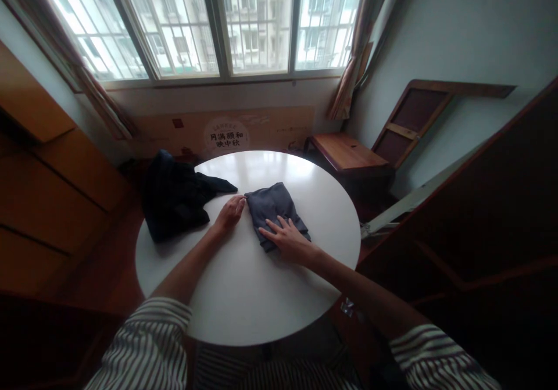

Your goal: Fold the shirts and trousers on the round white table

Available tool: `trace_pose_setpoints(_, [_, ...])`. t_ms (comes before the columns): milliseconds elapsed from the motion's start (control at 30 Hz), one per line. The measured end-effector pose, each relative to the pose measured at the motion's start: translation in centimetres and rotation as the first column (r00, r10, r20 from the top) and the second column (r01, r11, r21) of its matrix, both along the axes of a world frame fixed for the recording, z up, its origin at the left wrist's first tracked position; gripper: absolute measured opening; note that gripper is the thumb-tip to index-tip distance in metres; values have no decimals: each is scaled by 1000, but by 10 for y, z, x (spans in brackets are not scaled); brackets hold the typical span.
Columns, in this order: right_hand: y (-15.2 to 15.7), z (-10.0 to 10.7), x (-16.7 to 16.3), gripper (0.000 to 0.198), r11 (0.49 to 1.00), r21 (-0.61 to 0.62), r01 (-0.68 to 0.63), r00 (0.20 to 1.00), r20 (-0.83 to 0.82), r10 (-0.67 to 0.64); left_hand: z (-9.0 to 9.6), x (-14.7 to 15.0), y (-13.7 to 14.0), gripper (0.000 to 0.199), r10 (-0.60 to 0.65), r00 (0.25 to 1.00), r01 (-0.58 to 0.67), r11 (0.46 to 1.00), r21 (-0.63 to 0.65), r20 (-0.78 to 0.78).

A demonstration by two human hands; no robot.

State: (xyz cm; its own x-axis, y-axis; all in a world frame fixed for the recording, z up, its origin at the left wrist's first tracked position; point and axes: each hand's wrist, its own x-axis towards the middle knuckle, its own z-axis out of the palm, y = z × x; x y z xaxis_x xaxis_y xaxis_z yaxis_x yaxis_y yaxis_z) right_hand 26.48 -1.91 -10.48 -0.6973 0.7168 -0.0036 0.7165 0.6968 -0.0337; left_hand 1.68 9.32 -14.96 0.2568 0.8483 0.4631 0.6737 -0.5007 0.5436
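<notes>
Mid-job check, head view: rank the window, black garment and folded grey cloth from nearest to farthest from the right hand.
1. Folded grey cloth: directly under the right hand.
2. Black garment: at the left side of the table.
3. Window: farthest, beyond the table.

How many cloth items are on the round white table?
2: a folded gray cloth under the right hand, and a heaped black garment on the left of the white table. More could be hidden underneath.
</notes>
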Motion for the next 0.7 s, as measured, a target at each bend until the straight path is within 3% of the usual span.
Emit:
trace_pose_setpoints(167, [-1, -4, 38, 78, 997, 72, -14, 998, 59, 9, 0, 1, -3, 43, -41, 989, 46, 998, 30, -139])
trace_pose_setpoints(433, [44, -12, 134, 90, 980, 138, 141, 990, 5, -143, -4, 0, -3, 43, -22, 970, 23, 1000, 1, -244])
trace_pose_setpoints(567, [62, -14, 156, 80, 926, 179, 333, 942, -37, -332, -3, 1, -3, 41, -28, 964, 31, 999, 8, -264])
trace_pose_setpoints(700, [70, -14, 150, 69, 830, 181, 527, 848, -59, -526, -2, 2, -5, 42, -29, 959, 33, 999, 9, -281])
